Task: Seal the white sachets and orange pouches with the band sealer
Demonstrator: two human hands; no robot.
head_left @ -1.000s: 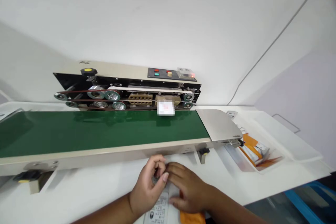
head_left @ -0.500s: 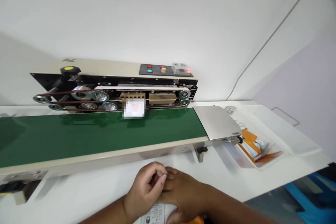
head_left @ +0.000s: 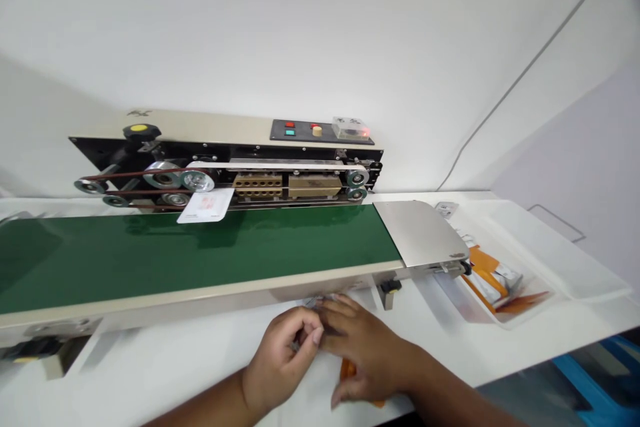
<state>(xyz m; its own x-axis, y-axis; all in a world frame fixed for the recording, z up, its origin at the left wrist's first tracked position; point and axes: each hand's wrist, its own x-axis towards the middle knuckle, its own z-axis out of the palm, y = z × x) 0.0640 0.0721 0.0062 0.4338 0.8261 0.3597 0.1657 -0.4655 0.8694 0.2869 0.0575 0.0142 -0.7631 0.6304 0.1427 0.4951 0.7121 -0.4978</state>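
My left hand (head_left: 283, 359) and my right hand (head_left: 365, 351) meet on the white table in front of the sealing machine. Both have curled fingers pinching a small clear packet (head_left: 313, 305) between them, with an orange piece (head_left: 347, 371) showing under my right palm. Beyond them a white sachet (head_left: 206, 205) rides the green conveyor belt (head_left: 200, 253), its top edge in the machine's sealing band (head_left: 270, 183), left of centre.
A control panel (head_left: 320, 131) with red and green buttons sits on top of the machine. A steel feed plate (head_left: 420, 233) ends the belt at the right. A white tray (head_left: 505, 280) of orange-and-white sachets lies right of it. A blue crate (head_left: 595, 373) shows at bottom right.
The white sachet has travelled left along the belt, from right of centre to near the left rollers. My hands shifted slightly toward the machine, still joined on the packet.
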